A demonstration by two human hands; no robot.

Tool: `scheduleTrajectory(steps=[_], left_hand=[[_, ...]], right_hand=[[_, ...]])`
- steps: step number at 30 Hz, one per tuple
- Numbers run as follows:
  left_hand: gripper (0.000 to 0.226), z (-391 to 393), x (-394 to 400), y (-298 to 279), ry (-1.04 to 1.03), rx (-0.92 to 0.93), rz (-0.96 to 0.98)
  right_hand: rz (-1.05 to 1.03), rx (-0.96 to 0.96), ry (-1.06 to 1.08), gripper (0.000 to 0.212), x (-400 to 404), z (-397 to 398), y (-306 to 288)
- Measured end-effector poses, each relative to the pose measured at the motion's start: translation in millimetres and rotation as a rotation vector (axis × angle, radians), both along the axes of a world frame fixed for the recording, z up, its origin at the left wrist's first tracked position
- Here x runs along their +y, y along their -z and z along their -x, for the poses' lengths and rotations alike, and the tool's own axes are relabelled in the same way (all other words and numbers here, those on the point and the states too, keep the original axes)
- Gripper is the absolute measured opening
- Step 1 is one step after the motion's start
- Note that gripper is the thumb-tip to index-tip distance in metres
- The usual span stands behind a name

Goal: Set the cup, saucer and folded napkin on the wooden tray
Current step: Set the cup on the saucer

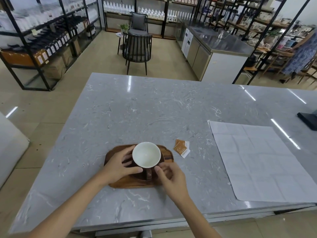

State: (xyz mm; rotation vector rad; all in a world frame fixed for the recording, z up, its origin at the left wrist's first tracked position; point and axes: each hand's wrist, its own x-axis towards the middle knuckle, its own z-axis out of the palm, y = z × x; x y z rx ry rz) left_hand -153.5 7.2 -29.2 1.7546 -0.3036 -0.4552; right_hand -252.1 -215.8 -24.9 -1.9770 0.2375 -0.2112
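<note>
Cup (146,155) w/ white inside sits on dark saucer (137,176) on wooden tray (120,183), mid table (154,109). Left hand (120,166) cups its side, right hand (169,176) pinches near handle.

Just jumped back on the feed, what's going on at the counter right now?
A person has both hands at a cup sitting on a dark saucer on the wooden tray. The left hand touches the cup's side; the right hand is by its handle. Two orange packets lie on the counter beside the tray. No folded napkin is on the tray.
</note>
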Motion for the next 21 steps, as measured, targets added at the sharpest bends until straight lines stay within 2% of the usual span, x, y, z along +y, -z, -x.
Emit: scheduleTrajectory(steps=[2,4,7,11,16,21], left_hand=[[0.083,3,-3,-1,-0.041,-0.052,-0.022],[0.078,4,-4,-2,-0.048,-0.067,-0.037],[0.075,2,-3,-2,-0.005,-0.048,-0.038],[0.074,2,-2,-1,-0.002,-0.039,-0.043],[0.077,4,0,2,-0.014,-0.021,-0.049],[0.085,5,0,-1,-0.029,-0.016,-0.064]], right_hand=[[0.061,-0.02,0.01,0.041,-4,-9,-3],[0.088,-0.018,-0.085,0.053,-7,-18,-7],[0.075,0.06,-0.206,0.051,-7,-23,-8],[0.083,0.101,-0.191,0.049,-8,-22,-8],[0.057,0.136,-0.228,0.06,-11,-24,-10],[0.037,0.17,-0.26,0.061,-14,-27,-14]])
